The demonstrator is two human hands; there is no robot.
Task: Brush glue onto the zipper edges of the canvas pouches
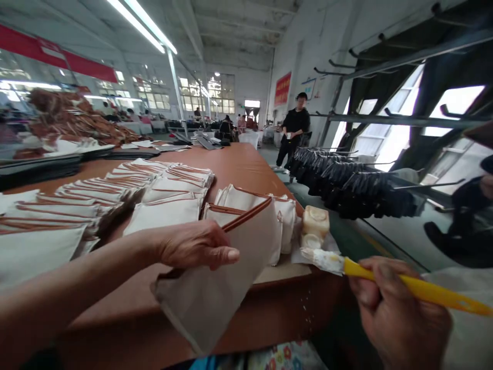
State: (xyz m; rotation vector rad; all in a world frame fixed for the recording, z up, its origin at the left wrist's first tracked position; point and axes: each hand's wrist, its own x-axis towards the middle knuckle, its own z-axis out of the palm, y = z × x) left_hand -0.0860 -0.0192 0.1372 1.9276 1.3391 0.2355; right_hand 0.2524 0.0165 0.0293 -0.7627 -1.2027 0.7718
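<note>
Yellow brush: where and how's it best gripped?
Probably by the middle of the yellow handle, from the right, between thumb and fingers, as the right hand has it. The handle is long and slim and runs out to the right; the bristles at the left end are coated white, so avoid them.

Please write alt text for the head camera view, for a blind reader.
A person's left hand holds a white, brown-edged flat piece; the right hand holds a white-smeared, yellow-handled brush near a squarish cream-coloured container. Similar pieces lie in overlapping rows on a brown table.
</note>
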